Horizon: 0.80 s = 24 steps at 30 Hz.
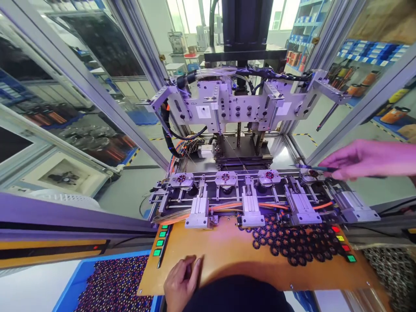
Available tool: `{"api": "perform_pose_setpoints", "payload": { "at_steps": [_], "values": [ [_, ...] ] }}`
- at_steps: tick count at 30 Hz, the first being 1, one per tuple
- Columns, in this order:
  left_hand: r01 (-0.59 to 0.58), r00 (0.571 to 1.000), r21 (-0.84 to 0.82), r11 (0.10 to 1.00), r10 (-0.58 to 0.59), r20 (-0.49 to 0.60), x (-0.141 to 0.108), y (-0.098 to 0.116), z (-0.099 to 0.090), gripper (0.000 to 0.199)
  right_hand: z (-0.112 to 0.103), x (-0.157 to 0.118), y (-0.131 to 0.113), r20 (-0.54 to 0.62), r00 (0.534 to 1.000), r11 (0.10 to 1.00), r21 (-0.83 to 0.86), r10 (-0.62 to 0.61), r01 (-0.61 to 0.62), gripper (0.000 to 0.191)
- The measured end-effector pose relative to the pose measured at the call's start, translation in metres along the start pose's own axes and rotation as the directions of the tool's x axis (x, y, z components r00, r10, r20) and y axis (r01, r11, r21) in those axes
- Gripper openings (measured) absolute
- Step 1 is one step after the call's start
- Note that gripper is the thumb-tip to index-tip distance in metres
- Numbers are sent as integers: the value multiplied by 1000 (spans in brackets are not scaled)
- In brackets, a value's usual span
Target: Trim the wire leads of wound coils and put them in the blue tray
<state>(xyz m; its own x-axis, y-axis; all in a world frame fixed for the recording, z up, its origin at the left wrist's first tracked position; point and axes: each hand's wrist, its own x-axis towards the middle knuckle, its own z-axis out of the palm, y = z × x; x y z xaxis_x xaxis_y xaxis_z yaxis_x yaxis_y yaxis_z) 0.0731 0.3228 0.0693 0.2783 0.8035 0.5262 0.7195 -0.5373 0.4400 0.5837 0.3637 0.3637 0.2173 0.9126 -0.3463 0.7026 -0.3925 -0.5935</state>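
My right hand (354,161) is at the right end of the fixture row, pinching a slim dark pointed tool (310,167). Its tip points left, above the rightmost clamp station (312,173); whether it touches anything there, I cannot tell. My left hand (182,279) rests loosely curled on the orange work board (224,255), and nothing shows in it. Small round dark parts with red sit in the stations, such as this ring part (269,175) and another ring part (226,177).
Many loose black rings (292,245) cover the board's right side. A pen (164,247) lies beside green buttons (159,243). A blue bin (69,281) of small parts stands at left. Metal cylinders (198,212) line the front; a machine head (240,106) hangs above.
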Motion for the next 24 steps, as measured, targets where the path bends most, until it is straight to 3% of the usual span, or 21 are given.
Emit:
{"api": "perform_pose_setpoints", "payload": {
  "at_steps": [1,3,5,7,9,11,13,15,17,20,24],
  "values": [
    [7,1000,-1,1000,-7,-3,1,2,-1,18,14,-14,4,33,998,999,10,-54,53,38],
    [37,999,7,999,-37,-1,3,4,-1,20,56,-41,16,113,947,953,79,-301,293,48],
    [85,996,20,996,-86,22,4,6,-1,24,115,-65,23,99,928,919,210,-360,334,54],
    [141,987,20,990,-142,74,5,9,1,27,182,-80,22,198,924,874,436,-327,216,50],
    [176,971,-9,984,-172,168,7,17,4,29,250,-85,13,347,908,763,644,-234,-49,53],
    [175,945,-70,982,-147,294,10,30,8,28,309,-79,2,356,908,731,677,-223,-86,71],
    [151,911,-131,980,-86,404,12,46,12,25,355,-66,-4,309,926,723,688,-216,-61,88],
    [134,881,-151,979,-48,471,12,60,15,23,383,-53,1,248,944,742,670,-216,-7,89],
    [134,865,-131,982,-52,499,11,69,17,21,398,-46,13,173,961,789,611,-215,67,80],
    [141,859,-89,986,-78,507,6,72,18,21,402,-46,35,38,970,878,434,-241,202,60],
    [129,868,-61,990,-83,489,-1,68,22,25,399,-54,48,-57,929,914,165,-367,371,44]
  ]
}}
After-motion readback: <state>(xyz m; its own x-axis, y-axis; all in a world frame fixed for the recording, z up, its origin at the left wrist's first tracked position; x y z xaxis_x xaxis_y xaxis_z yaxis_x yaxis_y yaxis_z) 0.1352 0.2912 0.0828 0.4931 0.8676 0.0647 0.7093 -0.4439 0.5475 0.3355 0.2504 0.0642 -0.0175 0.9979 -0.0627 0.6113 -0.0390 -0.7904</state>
